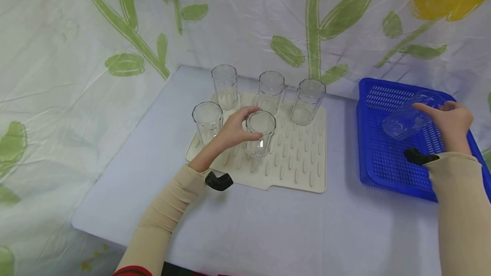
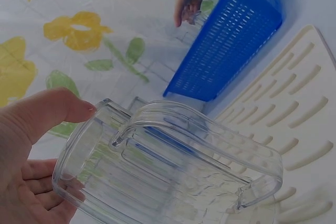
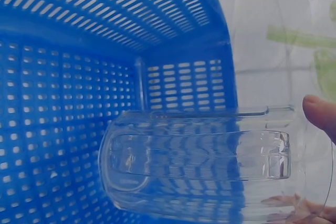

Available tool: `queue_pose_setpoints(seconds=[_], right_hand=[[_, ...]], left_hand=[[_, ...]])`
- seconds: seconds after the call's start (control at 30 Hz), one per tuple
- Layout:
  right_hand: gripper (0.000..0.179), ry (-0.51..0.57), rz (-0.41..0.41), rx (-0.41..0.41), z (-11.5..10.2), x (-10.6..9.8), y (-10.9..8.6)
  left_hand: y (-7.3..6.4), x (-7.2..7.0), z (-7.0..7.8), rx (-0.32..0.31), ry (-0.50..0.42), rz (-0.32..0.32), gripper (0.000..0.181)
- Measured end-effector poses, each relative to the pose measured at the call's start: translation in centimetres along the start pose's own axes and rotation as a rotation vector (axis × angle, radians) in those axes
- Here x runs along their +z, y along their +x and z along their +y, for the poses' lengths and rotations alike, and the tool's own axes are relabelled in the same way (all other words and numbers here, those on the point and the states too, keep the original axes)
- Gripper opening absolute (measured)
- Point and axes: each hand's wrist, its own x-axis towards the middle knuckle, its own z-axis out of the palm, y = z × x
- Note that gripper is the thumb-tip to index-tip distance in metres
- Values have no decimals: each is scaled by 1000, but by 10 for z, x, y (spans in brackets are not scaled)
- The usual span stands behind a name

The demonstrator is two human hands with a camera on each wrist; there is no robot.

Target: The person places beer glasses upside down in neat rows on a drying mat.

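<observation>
My left hand [image 1: 235,130] grips a clear glass mug [image 1: 261,142] near its rim, thumb on one side and fingers on the other. This mug is over the cream drying mat [image 1: 318,152], its handle facing up in the left wrist view. At the right, my right hand [image 1: 454,120] holds another clear mug [image 3: 194,156] by its rim end. That mug lies tilted nearly sideways within the blue basket [image 1: 370,169], its base toward the basket's inside. Several more clear mugs [image 1: 308,103] stand upright on the mat, around and behind my left hand.
The mat has rows of raised ridges and lies on a white-covered table [image 1: 284,229]. A flower-printed curtain [image 1: 245,20] hangs behind the table's back edge. The basket's perforated walls rise to the right of the mat. Black wrist mounts [image 1: 218,181] sit at both cuffs.
</observation>
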Motion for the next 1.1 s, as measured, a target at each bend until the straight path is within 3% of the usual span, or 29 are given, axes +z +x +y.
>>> queue_pose_setpoints(seconds=[0.17,0.27,0.5,0.67,0.97,1.1], right_hand=[[104,98,0,36,-13,-8,-22],[102,99,11,38,-12,-9,-21],[103,63,-22,40,-61,-26,-92],[101,81,-57,14,-79,-36,-123],[93,-16,-81,-125,-91,-43,-144],[88,-4,-72,-165,-92,-43,-146]], left_hand=[[0,0,1,-2,-1,-3,69],[0,0,2,-2,-4,-2,69],[-1,0,2,-9,-12,4,69],[0,0,2,-13,18,10,69],[0,-1,2,-34,45,8,69],[1,0,1,-30,37,8,69]])
